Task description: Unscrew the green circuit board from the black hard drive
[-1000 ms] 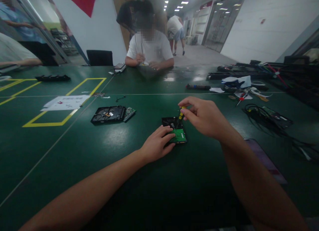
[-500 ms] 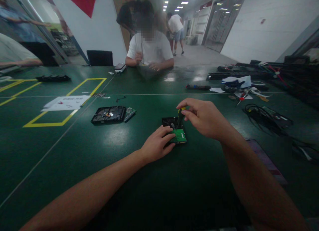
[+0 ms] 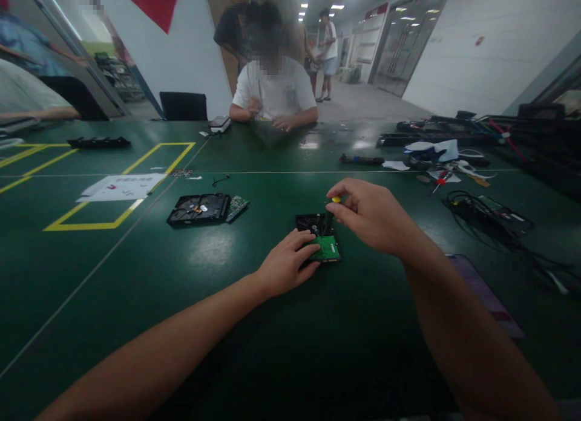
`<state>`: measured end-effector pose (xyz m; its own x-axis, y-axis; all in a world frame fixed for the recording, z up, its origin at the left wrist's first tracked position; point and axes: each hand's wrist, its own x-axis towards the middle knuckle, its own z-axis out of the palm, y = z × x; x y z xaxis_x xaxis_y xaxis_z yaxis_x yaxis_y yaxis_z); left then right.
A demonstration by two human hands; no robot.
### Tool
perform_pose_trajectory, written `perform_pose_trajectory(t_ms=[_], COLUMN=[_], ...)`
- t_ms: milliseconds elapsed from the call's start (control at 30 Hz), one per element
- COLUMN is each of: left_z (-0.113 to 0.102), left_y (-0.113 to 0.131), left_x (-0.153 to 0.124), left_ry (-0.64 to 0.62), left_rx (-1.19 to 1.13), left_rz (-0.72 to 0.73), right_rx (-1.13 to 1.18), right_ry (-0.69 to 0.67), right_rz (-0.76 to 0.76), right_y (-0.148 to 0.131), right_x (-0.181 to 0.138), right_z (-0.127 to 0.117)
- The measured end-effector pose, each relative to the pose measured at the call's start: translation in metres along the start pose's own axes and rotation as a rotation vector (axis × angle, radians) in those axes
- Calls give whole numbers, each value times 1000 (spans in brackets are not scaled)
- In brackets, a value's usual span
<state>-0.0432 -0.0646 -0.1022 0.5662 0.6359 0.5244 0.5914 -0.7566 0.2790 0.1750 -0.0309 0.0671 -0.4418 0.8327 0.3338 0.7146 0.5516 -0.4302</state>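
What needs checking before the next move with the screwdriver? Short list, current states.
1. Left hand on the black rectangular hard drive: ok, fingers spread over it.
2. Right-hand grip on the slim screwdriver with a yellow end cap: ok, held between thumb and fingers.
3. Screwdriver angle: ok, near upright, leaning slightly.
4. Tip seated in a screw: cannot tell, too small.
5. Left fingertips well clear of the shaft: looks not ok, they sit close beside it.
6. Separate black rectangular drive housing out of the way: ok, lies apart to the left.

Dim foreground, glare on tabletop [image 3: 211, 254]
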Motion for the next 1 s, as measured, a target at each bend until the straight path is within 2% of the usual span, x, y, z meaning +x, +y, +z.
perform_pose_trajectory(t_ms=[100, 300, 467, 733, 1000], left_z=[-1, -3, -1, 0, 0], left_y=[1, 1, 0, 0, -1], left_x=[1, 1, 0, 0, -1], left_ry=[-1, -7, -15, -13, -8], left_rx=[-5, 1, 12, 4, 15], left_rz=[-2, 0, 0, 0, 8], right_rx=[25, 85, 24, 13, -11], right_ry=[27, -26, 8, -22, -54], right_rz=[-17, -57, -31, -121, -74], right_y=[1, -1, -2, -1, -5], right_x=[0, -1, -1, 0, -2], right_z=[1, -2, -1, -3, -8])
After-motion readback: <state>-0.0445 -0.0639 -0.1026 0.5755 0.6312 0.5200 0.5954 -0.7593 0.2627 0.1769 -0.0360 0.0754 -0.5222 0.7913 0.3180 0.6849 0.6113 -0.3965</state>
